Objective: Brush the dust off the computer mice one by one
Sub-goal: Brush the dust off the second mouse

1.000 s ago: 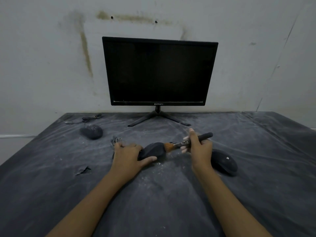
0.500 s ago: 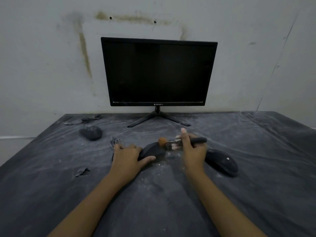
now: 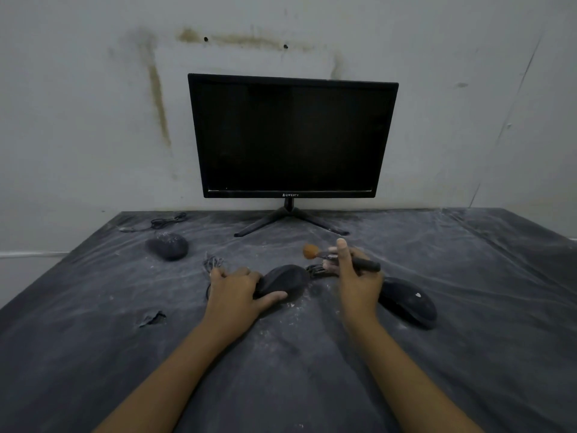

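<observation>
Three dark computer mice lie on a dusty black cloth. My left hand [image 3: 235, 287] holds the middle mouse [image 3: 285, 281] down by its left side, thumb along its near edge. My right hand [image 3: 356, 276] grips a small brush [image 3: 338, 256] with a black handle; its orange bristles are lifted above and just behind the middle mouse, not touching it. A second mouse [image 3: 409, 303] lies just right of my right hand. A third, very dusty mouse [image 3: 168, 245] sits at the far left.
A black monitor [image 3: 292, 135] on a tripod foot stands against the wall behind the mice. A coiled cable [image 3: 165, 221] lies at the far left corner. Another cable bundle [image 3: 318, 270] sits behind the middle mouse. The cloth [image 3: 281, 370] has a small tear [image 3: 153, 318].
The brush has swept leftward over the middle mouse's far end and risen off it; the bristles now hang higher. My left hand has kept its hold on the mouse.
</observation>
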